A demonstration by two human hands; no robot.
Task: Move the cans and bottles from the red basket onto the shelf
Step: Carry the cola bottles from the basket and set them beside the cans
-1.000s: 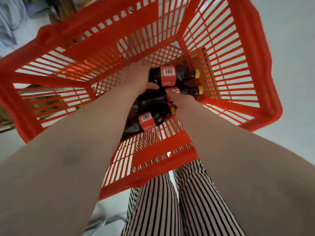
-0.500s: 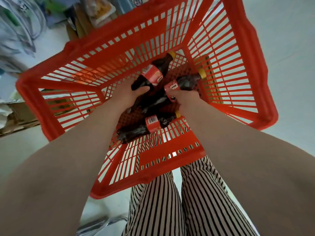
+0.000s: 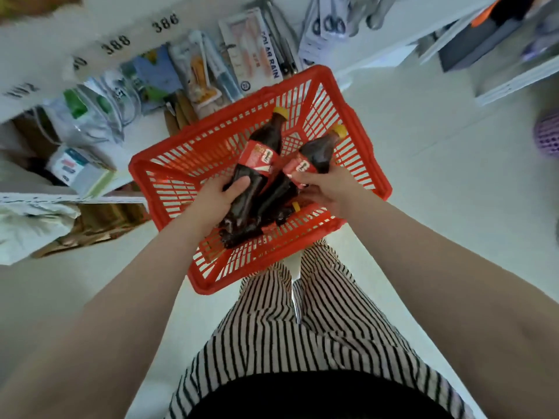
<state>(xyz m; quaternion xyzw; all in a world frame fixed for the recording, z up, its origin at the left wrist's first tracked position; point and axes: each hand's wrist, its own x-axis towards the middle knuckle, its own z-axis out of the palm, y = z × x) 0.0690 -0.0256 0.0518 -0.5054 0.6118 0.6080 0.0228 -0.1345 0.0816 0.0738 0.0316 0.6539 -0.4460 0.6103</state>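
White shop flooring (image 3: 423,207) is filling the background, with a shelf (image 3: 75,198) of packaged goods running along the left and top of the view and a red basket (image 3: 367,158) sitting on the floor in front of the person's striped trousers (image 3: 287,343).

Left hand (image 3: 217,198) is forming a closed grip around the lower body of a cola bottle (image 3: 263,146), with the thumb lying across the dark plastic. Right hand (image 3: 326,189) is forming a closed grip around a second cola bottle (image 3: 317,152) at and just below its red label. Both bottles are rising above the basket rim, and their long axes are running from the hands up and away from the person, yellow caps leading.

At least one more bottle (image 3: 245,231) is lying flat on the basket floor beneath the hands, its yellow cap (image 3: 295,206) pointing toward the right wall. No cans are showing.

Relative to the grip, the nearest shelf edge is lying to the person's left, beside the basket's left corner. Left hand is the nearer one, so its bottle is judged likely to travel first. Each bottle will need tilting upright, cap up, before it is set down. The remaining bottle is leaving the task incomplete.
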